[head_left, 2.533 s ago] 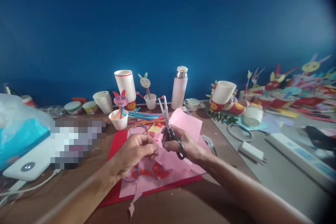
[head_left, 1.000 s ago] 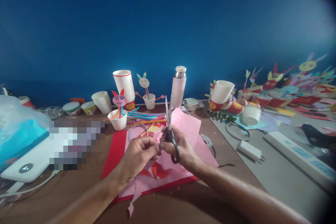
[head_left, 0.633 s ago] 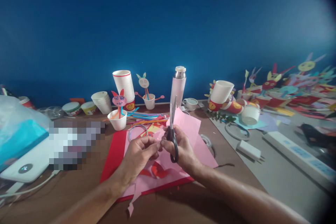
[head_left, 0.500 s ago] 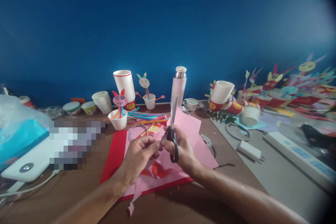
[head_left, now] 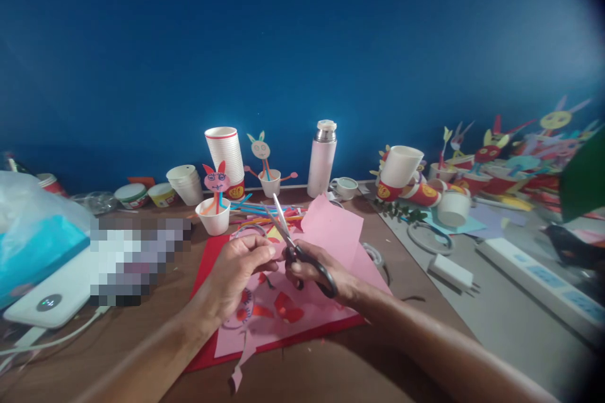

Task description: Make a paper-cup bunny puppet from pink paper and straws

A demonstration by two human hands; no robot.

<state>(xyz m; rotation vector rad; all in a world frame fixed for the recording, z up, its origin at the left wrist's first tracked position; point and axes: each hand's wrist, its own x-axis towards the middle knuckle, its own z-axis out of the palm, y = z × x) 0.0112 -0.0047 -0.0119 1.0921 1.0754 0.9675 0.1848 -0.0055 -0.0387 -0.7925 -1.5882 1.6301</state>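
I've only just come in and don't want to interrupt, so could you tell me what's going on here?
A person is handling scissors over loose paper. The right hand holds the scissors, blades pointing up and away. The left hand is pinched close beside them; anything in its fingertips is too small to tell. Below are pink paper and a red sheet on the table. Beyond, a pink paper face stands in a white cup.
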